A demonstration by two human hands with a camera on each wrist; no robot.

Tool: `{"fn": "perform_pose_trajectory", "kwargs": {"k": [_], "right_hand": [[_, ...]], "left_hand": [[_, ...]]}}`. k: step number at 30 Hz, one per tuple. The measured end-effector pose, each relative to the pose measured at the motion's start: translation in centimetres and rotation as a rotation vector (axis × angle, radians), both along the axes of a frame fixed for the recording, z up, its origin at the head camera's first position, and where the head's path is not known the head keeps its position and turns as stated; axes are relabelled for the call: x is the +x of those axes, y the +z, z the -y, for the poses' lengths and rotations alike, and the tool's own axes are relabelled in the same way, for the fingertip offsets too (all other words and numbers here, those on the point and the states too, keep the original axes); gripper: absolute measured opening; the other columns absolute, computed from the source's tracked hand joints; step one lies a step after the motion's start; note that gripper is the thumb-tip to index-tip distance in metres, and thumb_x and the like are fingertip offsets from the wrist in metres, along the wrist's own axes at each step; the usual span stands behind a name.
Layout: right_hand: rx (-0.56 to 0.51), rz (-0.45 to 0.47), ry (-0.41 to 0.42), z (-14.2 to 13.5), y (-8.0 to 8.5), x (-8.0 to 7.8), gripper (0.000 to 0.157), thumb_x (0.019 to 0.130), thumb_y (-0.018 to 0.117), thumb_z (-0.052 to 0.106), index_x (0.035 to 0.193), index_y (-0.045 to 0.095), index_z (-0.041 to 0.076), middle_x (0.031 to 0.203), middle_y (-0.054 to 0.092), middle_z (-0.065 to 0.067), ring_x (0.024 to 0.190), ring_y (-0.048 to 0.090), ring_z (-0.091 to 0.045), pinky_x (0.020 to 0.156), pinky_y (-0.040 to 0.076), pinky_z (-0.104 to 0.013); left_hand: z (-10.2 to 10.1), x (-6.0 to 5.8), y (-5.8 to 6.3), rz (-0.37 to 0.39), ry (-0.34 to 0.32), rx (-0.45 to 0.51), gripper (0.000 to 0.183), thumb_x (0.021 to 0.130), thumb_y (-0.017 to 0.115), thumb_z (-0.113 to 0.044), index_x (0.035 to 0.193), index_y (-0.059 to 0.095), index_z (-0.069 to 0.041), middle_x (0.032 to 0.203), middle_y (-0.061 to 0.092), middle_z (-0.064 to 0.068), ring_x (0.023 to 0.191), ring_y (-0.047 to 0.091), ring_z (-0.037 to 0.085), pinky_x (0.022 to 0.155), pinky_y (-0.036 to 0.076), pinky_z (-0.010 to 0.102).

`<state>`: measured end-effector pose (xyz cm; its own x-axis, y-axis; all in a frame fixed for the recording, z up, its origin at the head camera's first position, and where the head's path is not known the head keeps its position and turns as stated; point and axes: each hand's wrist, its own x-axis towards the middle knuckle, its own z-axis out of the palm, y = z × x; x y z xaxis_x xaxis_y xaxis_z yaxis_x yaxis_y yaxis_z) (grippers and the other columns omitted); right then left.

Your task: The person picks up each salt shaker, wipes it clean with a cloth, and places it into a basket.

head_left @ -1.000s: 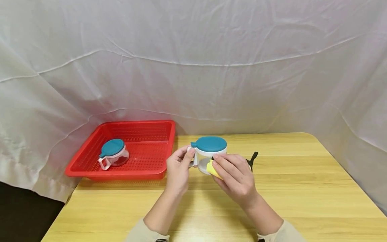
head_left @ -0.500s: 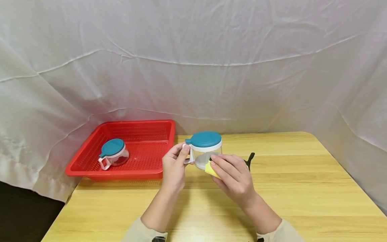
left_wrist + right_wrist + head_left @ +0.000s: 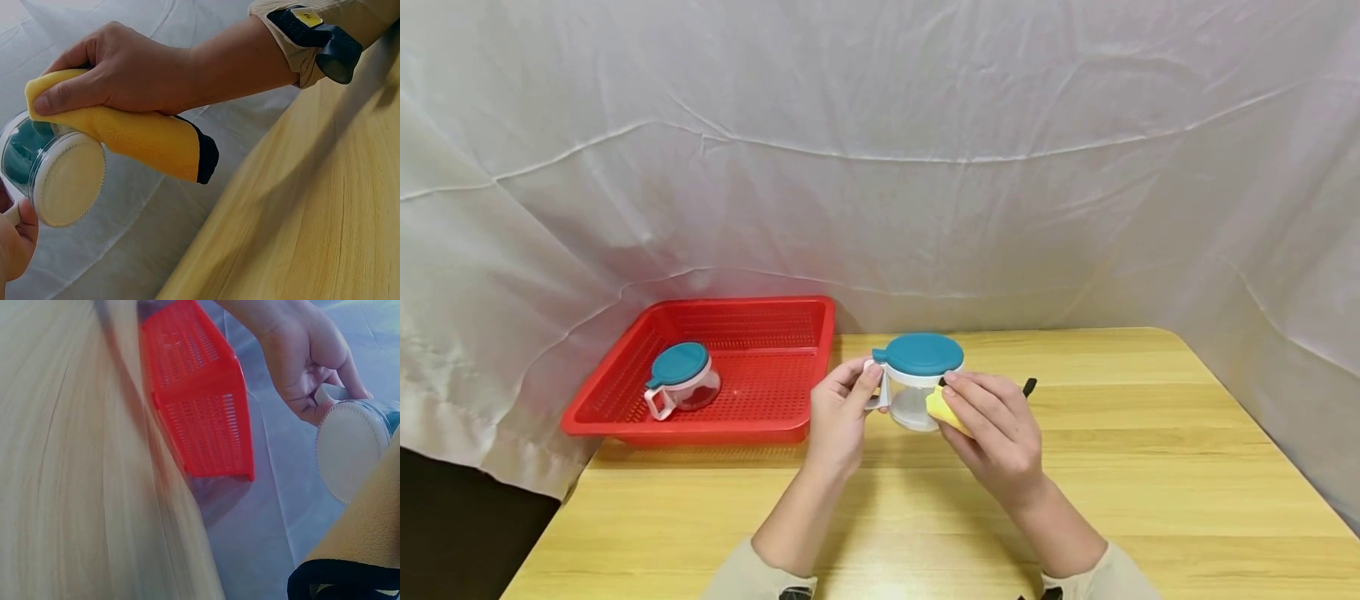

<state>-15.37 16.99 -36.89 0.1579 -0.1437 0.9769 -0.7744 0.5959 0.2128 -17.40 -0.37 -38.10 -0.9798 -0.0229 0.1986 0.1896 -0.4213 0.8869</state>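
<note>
A clear jar with a blue lid and a white handle is held up off the table. My left hand grips the jar by that handle, thumb near the lid's tab. My right hand holds a folded yellow cloth with black edging against the jar's right side. In the left wrist view the cloth covers part of the jar's wall, and the round base faces the camera. The right wrist view shows fingers of my left hand around the handle.
A red perforated basket stands at the table's left. Inside it sits a second jar with a blue lid and a pale handle. The wooden table extends to the right, and a pale curtain hangs behind.
The jar rose slightly to the left, then came back down and right with my left hand. My right hand and the cloth have shifted a little right along the jar's side.
</note>
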Motion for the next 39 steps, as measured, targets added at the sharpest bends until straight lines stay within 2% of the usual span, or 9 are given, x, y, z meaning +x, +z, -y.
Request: {"fn": "perform_pose_trajectory", "kwargs": {"k": [10,23,29,34,39], "right_hand": [[-0.077,0.057,0.017,0.1,0.2,0.0,0.026,0.090,0.073,0.017,0.085,0.073,-0.009,0.086,0.073,-0.023,0.077,0.065,-0.037,0.082,0.058,-0.031],[-0.094,0.115,0.027,-0.4,0.0,-0.2,0.028,0.090,0.073,0.018,0.086,0.073,-0.010,0.087,0.072,-0.024,0.077,0.065,-0.038,0.083,0.058,-0.031],[-0.086,0.202,0.008,-0.9,-0.9,-0.5,0.030,0.091,0.072,0.021,0.090,0.074,-0.009,0.091,0.073,-0.022,0.080,0.065,-0.037,0.087,0.055,-0.028],[-0.088,0.275,0.014,-1.3,-1.7,-0.8,0.030,0.091,0.072,0.023,0.093,0.075,-0.007,0.095,0.073,-0.020,0.083,0.066,-0.036,0.090,0.054,-0.026],[-0.107,0.364,0.019,-1.6,-2.6,-1.0,0.031,0.091,0.073,0.025,0.097,0.075,-0.006,0.099,0.073,-0.019,0.088,0.066,-0.035,0.094,0.051,-0.023]], "left_hand": [[0.2,-0.2,-0.3,-0.018,0.026,-0.002,0.017,0.094,0.064,-0.006,0.107,0.067,0.004,0.085,0.069,0.004,0.067,0.062,0.012,0.055,0.054,0.021],[0.3,-0.3,-0.2,-0.024,0.049,-0.007,0.017,0.094,0.066,-0.007,0.106,0.068,0.004,0.083,0.068,0.002,0.063,0.059,0.011,0.056,0.053,0.020],[0.3,-0.3,-0.2,-0.026,0.081,-0.025,0.021,0.093,0.067,-0.008,0.107,0.067,0.007,0.083,0.068,0.005,0.066,0.059,0.012,0.057,0.053,0.021],[0.2,-0.3,-0.2,-0.038,0.101,-0.033,0.024,0.092,0.068,-0.007,0.109,0.066,0.010,0.083,0.067,0.002,0.069,0.059,0.013,0.058,0.053,0.020],[0.1,-0.3,-0.6,-0.021,0.124,-0.060,0.025,0.092,0.069,-0.007,0.111,0.067,0.008,0.084,0.067,0.001,0.072,0.058,0.013,0.059,0.054,0.020]]}}
